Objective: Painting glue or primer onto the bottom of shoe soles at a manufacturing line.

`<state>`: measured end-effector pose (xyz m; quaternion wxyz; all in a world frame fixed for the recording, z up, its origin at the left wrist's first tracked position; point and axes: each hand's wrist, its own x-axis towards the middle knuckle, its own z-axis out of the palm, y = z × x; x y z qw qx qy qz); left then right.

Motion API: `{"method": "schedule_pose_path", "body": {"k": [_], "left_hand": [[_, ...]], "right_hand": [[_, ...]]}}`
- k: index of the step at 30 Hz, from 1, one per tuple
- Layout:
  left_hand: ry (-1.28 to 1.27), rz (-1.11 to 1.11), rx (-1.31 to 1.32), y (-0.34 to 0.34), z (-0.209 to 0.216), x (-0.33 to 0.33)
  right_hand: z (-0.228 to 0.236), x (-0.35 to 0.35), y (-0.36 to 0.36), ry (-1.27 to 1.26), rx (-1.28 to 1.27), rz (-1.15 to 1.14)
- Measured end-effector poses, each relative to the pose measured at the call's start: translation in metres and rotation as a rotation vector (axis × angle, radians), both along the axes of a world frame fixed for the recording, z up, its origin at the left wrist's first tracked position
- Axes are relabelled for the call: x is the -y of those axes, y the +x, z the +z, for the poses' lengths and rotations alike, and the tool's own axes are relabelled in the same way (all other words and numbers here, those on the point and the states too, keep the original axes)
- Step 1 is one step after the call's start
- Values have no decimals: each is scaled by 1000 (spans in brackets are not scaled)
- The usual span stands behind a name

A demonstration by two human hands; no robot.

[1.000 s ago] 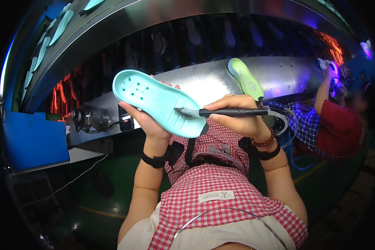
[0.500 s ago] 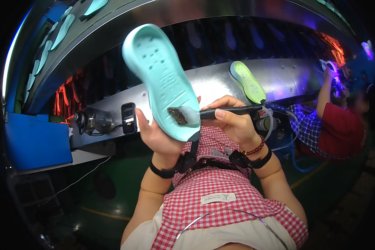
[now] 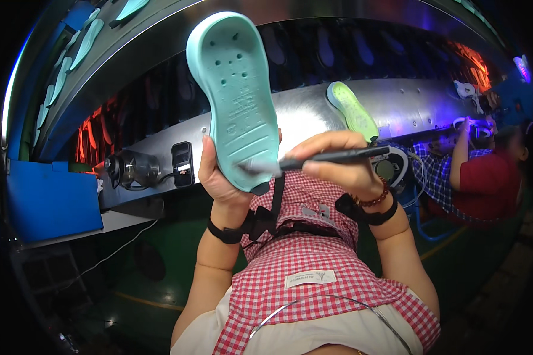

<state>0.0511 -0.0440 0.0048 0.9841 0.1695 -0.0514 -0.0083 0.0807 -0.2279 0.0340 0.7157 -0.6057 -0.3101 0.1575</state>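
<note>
A turquoise shoe sole [image 3: 241, 112] is held up in my left hand [image 3: 216, 177], whose thumb lies along its left edge while the other fingers pass behind. The sole stands nearly upright, its hollowed face with small holes and ridges toward me. My right hand [image 3: 337, 165] grips the dark handle of a brush [image 3: 331, 157]. The bristles, blurred by motion, are over the lower part of the sole's face. A small black tab [image 3: 261, 188] shows at the sole's lower end.
A yellow-green sole [image 3: 352, 111] lies on the metal ledge [image 3: 397, 106]. To the left are a phone [image 3: 182, 164], a glass jar with a dark lid [image 3: 137, 173] and a blue box [image 3: 53, 198]. More soles [image 3: 87, 44] lie upper left. A co-worker in red [image 3: 488, 183] sits at right.
The sole has risen slightly, shifted right and turned more upright. The brush has tilted and its bristles now blur. The co-worker's arm has lowered.
</note>
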Motion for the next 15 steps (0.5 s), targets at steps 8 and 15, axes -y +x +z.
{"method": "schedule_pose_path", "body": {"k": [8, 15], "left_hand": [[276, 34, -9, 7, 1, -11], [115, -206, -20, 13, 8, -19]], "right_hand": [[2, 6, 10, -169, 135, 31], [15, 10, 5, -38, 308, 174]]}}
